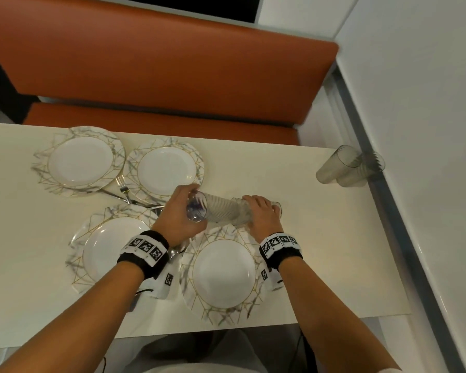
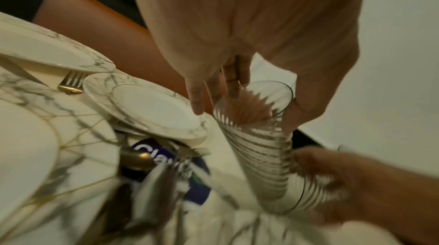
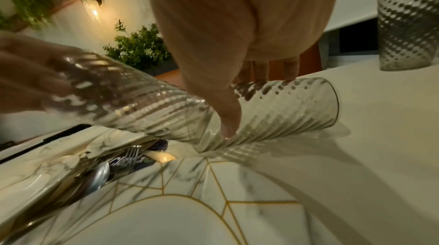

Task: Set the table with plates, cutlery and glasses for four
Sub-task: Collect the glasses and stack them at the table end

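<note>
Two clear ribbed glasses, one nested in the other (image 1: 223, 212), lie sideways in the air just above the table, between my hands. My left hand (image 1: 184, 211) grips the inner glass (image 2: 259, 147) near its open rim. My right hand (image 1: 262, 212) curls round the outer glass (image 3: 280, 110), thumb pressed on its side. Several marble-patterned plates with gold lines sit on the table: far left (image 1: 80, 160), far middle (image 1: 167, 168), near left (image 1: 111, 254) and near right (image 1: 223, 273). Forks (image 1: 123, 188) and other cutlery (image 2: 152, 179) lie between the plates.
Two more ribbed glasses (image 1: 331, 168) (image 1: 361, 172) stand at the table's far right corner. A blue packet (image 2: 152, 150) lies under the cutlery. An orange bench (image 1: 172, 63) runs behind the cream table (image 1: 320, 251). A white wall (image 1: 428, 130) closes the right side.
</note>
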Demonstrator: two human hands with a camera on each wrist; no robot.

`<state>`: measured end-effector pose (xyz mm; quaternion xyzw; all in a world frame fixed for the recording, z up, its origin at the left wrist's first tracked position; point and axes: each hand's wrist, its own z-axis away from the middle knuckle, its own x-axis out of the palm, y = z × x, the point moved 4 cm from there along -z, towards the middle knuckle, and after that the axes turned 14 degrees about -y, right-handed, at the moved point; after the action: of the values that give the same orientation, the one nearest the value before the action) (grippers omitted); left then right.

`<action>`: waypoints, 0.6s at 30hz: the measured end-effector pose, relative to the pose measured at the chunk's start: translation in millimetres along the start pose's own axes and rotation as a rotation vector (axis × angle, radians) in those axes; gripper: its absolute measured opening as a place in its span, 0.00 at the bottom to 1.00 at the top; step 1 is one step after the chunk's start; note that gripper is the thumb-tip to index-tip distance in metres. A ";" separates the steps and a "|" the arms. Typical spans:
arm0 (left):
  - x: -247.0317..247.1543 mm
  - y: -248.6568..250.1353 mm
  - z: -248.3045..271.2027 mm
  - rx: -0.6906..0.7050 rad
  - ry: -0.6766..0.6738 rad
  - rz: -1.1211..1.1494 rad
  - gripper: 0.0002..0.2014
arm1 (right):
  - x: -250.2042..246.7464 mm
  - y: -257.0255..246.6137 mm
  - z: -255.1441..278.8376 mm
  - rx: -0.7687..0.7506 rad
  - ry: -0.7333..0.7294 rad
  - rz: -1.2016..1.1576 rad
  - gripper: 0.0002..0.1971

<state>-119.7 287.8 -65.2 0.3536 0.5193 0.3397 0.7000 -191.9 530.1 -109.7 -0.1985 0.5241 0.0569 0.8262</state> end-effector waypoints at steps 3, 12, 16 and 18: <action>-9.3 23.6 -5.1 0.012 0.081 0.162 0.47 | -8.3 12.4 5.6 0.013 0.041 -0.060 0.37; 51.7 71.2 -65.0 0.001 0.104 0.159 0.54 | -27.7 81.7 42.9 0.055 0.284 -0.669 0.39; 102.6 88.6 -91.9 0.025 0.055 0.135 0.52 | -19.6 124.7 59.5 0.156 0.368 -0.858 0.42; 126.3 98.6 -104.1 0.046 0.037 0.124 0.52 | -17.9 144.4 68.2 0.200 0.405 -0.892 0.42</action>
<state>-202.1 460.3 -65.0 0.3948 0.5169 0.3765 0.6597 -186.0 690.7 -107.2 -0.3301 0.5408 -0.3922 0.6669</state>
